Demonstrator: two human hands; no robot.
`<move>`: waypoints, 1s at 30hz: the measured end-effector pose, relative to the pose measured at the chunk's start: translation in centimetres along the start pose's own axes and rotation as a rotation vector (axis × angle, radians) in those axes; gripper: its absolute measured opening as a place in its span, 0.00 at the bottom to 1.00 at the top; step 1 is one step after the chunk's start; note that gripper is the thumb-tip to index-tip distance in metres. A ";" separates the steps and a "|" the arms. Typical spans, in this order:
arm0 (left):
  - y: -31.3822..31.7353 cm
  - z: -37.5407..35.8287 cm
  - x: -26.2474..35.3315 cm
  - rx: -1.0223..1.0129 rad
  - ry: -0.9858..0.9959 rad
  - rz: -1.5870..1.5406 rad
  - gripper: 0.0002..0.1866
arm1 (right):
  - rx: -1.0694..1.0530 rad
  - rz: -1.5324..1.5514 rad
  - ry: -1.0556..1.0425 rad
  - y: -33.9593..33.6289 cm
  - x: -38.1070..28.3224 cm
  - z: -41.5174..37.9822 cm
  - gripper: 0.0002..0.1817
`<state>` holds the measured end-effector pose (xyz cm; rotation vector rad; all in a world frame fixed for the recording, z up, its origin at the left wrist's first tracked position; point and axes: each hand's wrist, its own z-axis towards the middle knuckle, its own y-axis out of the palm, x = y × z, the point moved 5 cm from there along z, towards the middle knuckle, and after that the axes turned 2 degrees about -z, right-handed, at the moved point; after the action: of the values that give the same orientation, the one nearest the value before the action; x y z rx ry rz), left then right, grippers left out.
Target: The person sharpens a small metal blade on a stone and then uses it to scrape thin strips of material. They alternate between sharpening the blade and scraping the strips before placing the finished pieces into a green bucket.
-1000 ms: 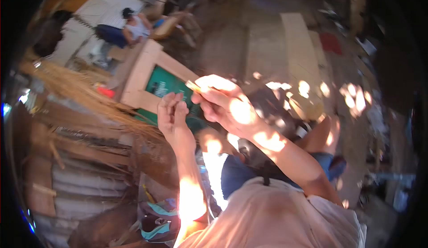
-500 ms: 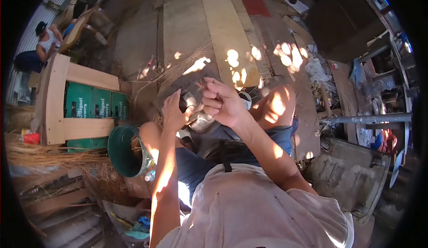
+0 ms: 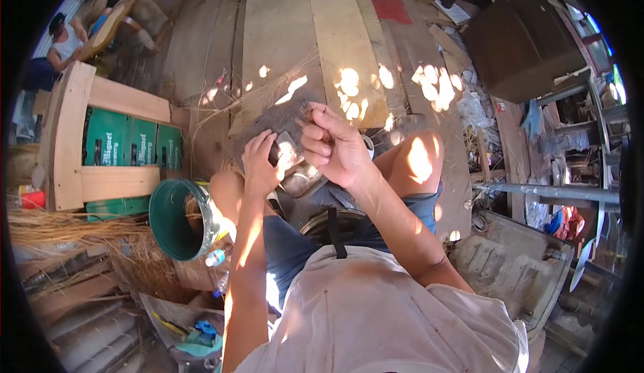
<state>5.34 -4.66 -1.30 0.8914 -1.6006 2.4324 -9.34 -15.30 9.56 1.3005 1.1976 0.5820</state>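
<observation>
My left hand [image 3: 260,162] is curved around the near-left side of a dark object [image 3: 274,150], whose kind I cannot make out. Beside it, between my knees, lies a greyish block with a worn, sunlit top [image 3: 298,180]. My right hand [image 3: 333,146] is raised just to the right, its fingers curled and pinched together. Something thin and brownish seems to be at its fingertips, too small to name. Dark, fibrous-looking material [image 3: 285,117] spreads on the floor beyond both hands. Part of a round, pale-rimmed container [image 3: 368,145] shows behind my right wrist.
A green bucket [image 3: 176,220] stands by my left knee, with a small bottle [image 3: 215,258] near it. Left of that are green crates [image 3: 131,141] in a wooden frame [image 3: 72,138] and straw [image 3: 80,229]. A grey panel [image 3: 513,265] lies right. Another person [image 3: 66,45] sits far left.
The view has shifted slightly, moving the bucket and crates left in frame. My right hand stays pinched, slightly further left and higher; my left hand keeps its place on the dark object.
</observation>
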 end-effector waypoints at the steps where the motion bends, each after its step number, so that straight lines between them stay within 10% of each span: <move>1: 0.1 -0.2 -0.1 -0.004 -0.021 -0.004 0.29 | 0.011 0.001 0.019 -0.6 0.4 0.3 0.07; 7: 0.1 -1.0 0.5 0.049 0.016 0.048 0.30 | 0.264 -1.508 -0.459 -8.1 3.3 0.7 0.11; 11: 0.2 -0.9 0.2 0.038 0.021 0.058 0.30 | 0.208 -1.815 -0.559 -9.5 5.4 0.4 0.12; 30: 0.9 -0.9 -0.9 0.022 0.011 0.041 0.30 | 0.308 -1.623 -0.299 -12.1 6.4 1.5 0.14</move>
<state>5.35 -4.07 -2.76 0.8558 -1.6075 2.4827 -9.16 -13.26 -4.06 0.2760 1.6488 -0.9549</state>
